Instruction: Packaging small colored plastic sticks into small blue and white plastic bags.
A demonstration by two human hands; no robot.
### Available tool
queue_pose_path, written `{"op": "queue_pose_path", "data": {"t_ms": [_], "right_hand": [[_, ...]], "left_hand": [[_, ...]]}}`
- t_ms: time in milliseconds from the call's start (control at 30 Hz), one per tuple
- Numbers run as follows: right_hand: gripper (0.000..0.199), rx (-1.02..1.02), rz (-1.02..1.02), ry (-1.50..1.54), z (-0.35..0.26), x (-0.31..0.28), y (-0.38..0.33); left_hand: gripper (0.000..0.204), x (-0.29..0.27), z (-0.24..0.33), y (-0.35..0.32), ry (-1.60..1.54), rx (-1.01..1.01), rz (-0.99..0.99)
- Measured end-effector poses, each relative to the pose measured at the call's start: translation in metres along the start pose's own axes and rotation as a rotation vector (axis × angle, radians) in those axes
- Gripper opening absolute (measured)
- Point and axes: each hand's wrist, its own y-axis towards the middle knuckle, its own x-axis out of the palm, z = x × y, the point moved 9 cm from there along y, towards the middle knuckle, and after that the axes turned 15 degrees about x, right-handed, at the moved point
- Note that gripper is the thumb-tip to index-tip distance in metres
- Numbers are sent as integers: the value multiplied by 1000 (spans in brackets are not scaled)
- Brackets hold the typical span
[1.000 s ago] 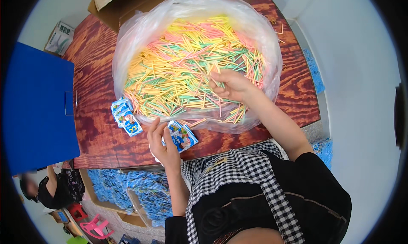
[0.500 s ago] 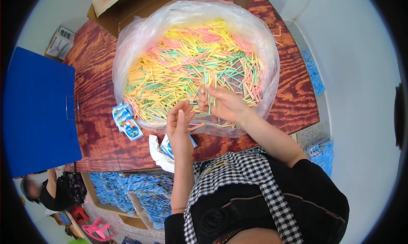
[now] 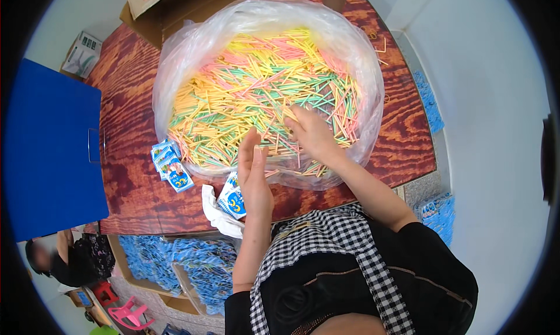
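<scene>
A big clear plastic bag [image 3: 373,72] on the wooden table [image 3: 128,101] is full of thin yellow, pink and green sticks [image 3: 251,84]. My right hand [image 3: 314,135] lies inside the bag on the near part of the pile, its fingers curled around a few sticks. My left hand [image 3: 254,177] is raised edge-on at the bag's near rim, fingers straight, holding nothing. Just below it, a small blue and white packet [image 3: 233,198] lies on the table over a crumpled white wrapper [image 3: 217,213].
A short stack of blue packets [image 3: 170,166] lies left of the bag. A blue panel [image 3: 52,148] stands at the table's left, a cardboard box [image 3: 175,8] behind the bag. Trays of blue packets [image 3: 192,265] sit below the table. A person [image 3: 64,259] sits lower left.
My left hand put the packet down on the table and rose to the bag's rim. My right hand slid from the pile's middle toward its near part.
</scene>
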Motion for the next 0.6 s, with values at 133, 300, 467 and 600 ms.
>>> {"op": "queue_pose_path", "data": {"t_ms": [133, 300, 467, 600], "right_hand": [[20, -73, 26, -39, -5, -4, -3], [25, 7, -45, -180, -13, -6, -6], [22, 84, -318, 173, -9, 15, -7], [20, 156, -348, 183, 3, 12, -6]], "left_hand": [[37, 11, 17, 19, 92, 106, -42], [36, 33, 16, 47, 316, 297, -250], [23, 53, -1, 62, 554, 433, -455], [14, 25, -18, 70, 25, 211, -168]]}}
